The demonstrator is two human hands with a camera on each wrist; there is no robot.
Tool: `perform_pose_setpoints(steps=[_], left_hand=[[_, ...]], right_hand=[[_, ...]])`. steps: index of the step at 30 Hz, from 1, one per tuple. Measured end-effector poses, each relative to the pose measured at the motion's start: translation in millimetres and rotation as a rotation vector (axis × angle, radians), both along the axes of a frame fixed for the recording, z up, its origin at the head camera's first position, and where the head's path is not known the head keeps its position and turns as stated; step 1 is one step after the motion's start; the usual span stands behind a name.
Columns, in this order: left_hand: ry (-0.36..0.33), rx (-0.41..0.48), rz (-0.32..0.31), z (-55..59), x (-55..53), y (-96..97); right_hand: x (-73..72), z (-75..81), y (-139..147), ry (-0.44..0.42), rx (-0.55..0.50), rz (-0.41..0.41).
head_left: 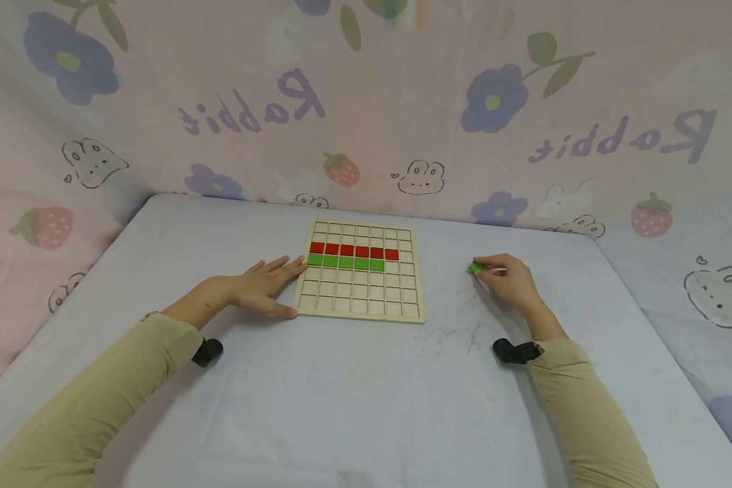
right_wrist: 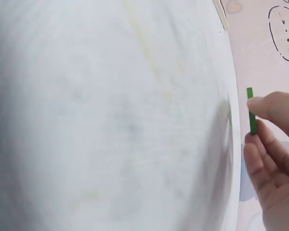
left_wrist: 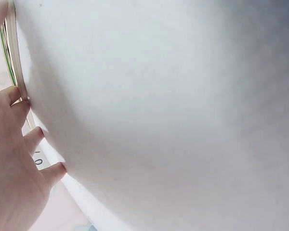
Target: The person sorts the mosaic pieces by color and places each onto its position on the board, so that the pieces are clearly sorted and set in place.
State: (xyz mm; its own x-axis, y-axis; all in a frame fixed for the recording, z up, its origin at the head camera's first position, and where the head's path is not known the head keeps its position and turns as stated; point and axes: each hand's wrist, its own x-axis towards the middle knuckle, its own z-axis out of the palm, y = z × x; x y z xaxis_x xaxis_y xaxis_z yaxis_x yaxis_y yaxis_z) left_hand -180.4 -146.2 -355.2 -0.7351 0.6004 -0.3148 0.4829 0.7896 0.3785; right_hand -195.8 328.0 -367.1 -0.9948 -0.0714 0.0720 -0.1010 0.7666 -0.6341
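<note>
A pale wooden grid board (head_left: 366,314) lies on the white table, with a row of several red square tiles (head_left: 347,251) and, just below it, a row of several green tiles (head_left: 346,262). The red row reaches one cell farther right than the green one. My left hand (head_left: 265,288) rests at the board's left edge, fingers spread and straight, thumb at the lower left corner; the left wrist view shows fingertips (left_wrist: 20,110) against the rim. Right of the board, my right hand (head_left: 512,281) pinches a thin green tile (right_wrist: 251,110) between thumb and fingers, above the table.
The white-covered table (head_left: 354,407) extends around the board on all sides. Behind it hangs a pink curtain (head_left: 396,102) printed with flowers, rabbits and strawberries. Black wrist devices (head_left: 515,352) sit at both cuffs.
</note>
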Motion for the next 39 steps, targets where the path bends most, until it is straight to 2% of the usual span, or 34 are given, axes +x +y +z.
perform_pose_setpoints(steps=[18, 39], left_hand=[[0.004, -0.005, -0.002, 0.7, -0.2, 0.0], [0.002, -0.019, 0.001, -1.7, -2.0, -1.3]], right_hand=[[-7.2, 13.4, -19.2, 0.092, -0.034, 0.055], [-13.0, 13.7, -44.8, 0.089, -0.052, 0.111]])
